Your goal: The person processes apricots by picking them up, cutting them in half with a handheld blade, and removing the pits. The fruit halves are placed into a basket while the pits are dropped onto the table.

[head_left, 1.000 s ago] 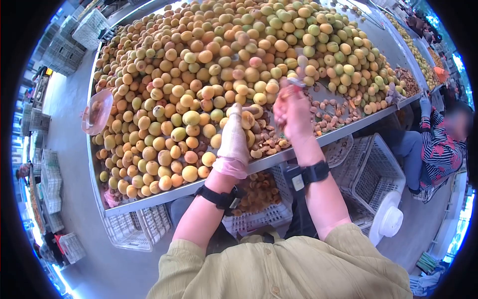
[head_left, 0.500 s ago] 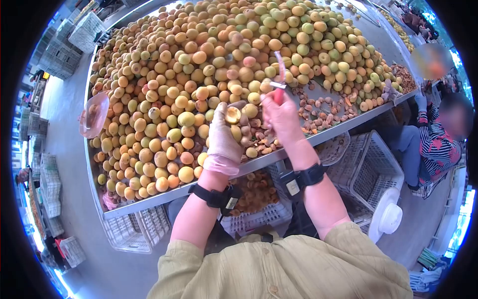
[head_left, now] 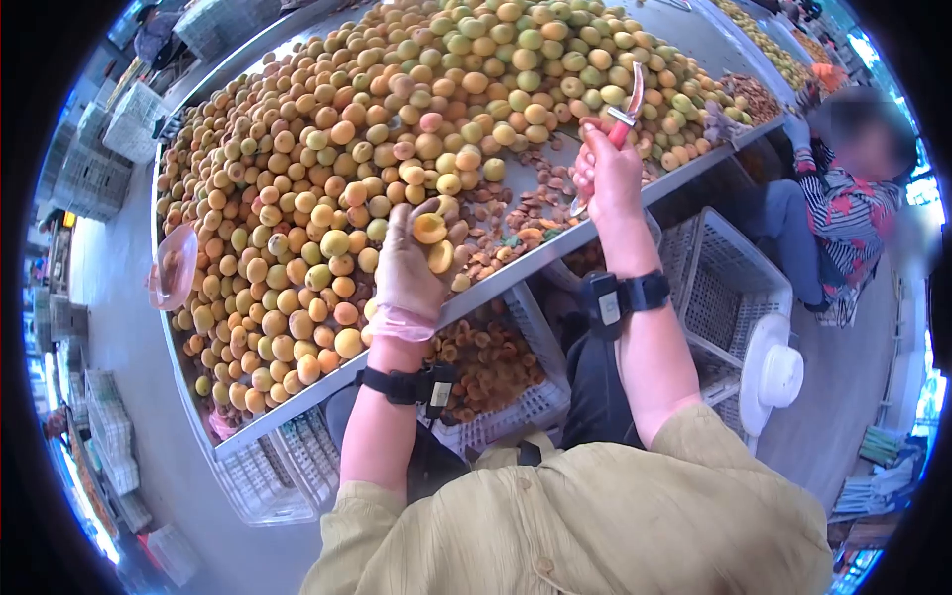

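Observation:
My left hand, in a pale glove with a pink cuff, is closed around a split apricot. One apricot half shows its hollow cut face, and a second half sits just below it. My right hand grips a red-handled tool with a curved metal piece pointing up and a small metal tip poking out below the fist. Whole apricots are heaped left of and beyond my hands. Brown pits lie scattered on the metal table between my hands.
Below the table edge, a crate holds apricot halves. Another crate and a white hat are at right, where a person sits. A clear pink-tinted scoop rests at the table's left rim.
My right hand has moved right, away from my left, with the tool. In my left hand the apricot now shows two halves. The view has shifted slightly.

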Demonstrator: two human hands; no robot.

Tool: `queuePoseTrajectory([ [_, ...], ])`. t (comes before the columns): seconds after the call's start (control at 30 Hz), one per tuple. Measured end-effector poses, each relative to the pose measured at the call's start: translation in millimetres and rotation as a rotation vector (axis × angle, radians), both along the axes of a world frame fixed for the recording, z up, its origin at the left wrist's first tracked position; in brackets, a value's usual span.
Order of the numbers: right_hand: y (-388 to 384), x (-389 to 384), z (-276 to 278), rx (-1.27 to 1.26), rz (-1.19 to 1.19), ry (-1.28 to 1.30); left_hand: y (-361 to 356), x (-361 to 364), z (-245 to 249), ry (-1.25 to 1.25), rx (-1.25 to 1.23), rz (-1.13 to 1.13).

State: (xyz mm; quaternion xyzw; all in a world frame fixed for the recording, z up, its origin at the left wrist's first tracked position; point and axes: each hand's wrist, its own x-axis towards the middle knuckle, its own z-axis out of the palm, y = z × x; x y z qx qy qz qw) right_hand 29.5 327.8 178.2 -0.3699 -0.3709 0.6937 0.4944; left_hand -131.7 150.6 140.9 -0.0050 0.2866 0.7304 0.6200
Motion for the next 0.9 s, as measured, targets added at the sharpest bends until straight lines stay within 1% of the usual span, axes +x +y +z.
queuePoseTrajectory([
  [0.03,0,11,3,-0.006,0.009,0.037,4,8,-2,0.008,-0.131,0.009],
  [0.07,0,20,7,-0.008,0.02,0.075,2,26,-5,0.354,-0.02,0.043],
  [0.13,-14,38,21,0.006,0.047,0.059,4,41,4,0.006,-0.033,-0.063],
  [0.2,-29,58,32,-0.017,0.204,-0.028,-11,67,20,-0.028,0.031,-0.113],
  [0.23,-41,67,38,-0.025,0.238,-0.092,-21,76,15,-0.068,0.039,-0.137],
  [0.27,-55,76,41,-0.017,0.249,-0.086,-34,83,9,-0.126,0.053,-0.178],
  [0.33,-84,97,39,-0.018,0.288,-0.282,-61,94,-10,-0.227,-0.002,-0.185],
  [0.37,-97,108,31,-0.011,0.298,-0.279,-75,98,-18,-0.269,-0.064,-0.148],
  [0.4,-109,119,19,0.031,0.305,-0.404,-89,102,-27,-0.312,-0.125,-0.114],
  [0.43,-121,128,12,0.077,0.31,-0.529,-104,107,-38,-0.294,-0.135,-0.095],
  [0.47,-135,135,11,0.048,0.303,-0.529,-116,112,-45,-0.216,-0.147,-0.092],
  [0.53,-157,151,3,0.035,0.261,-0.493,-135,121,-67,-0.132,-0.299,-0.043],
  [0.57,-166,158,5,0.045,0.259,-0.491,-144,124,-79,-0.128,-0.289,-0.043],
  [0.63,-180,170,12,0.021,0.226,-0.484,-159,127,-98,-0.213,-0.471,0.015],
  [0.67,-186,176,16,0.031,0.217,-0.479,-165,129,-102,-0.206,-0.461,0.01],
  [0.73,-195,184,24,0.047,0.221,-0.493,-175,130,-110,-0.108,-0.563,0.022],
  [0.77,-202,188,26,0.054,0.212,-0.489,-177,133,-112,-0.06,-0.577,0.075],
  [0.83,-212,192,31,0.092,0.214,-0.515,-180,132,-114,-0.042,-0.573,0.079],
  [0.9,-222,196,27,0.117,0.219,-0.563,-186,135,-104,-0.049,-0.608,0.085],
])
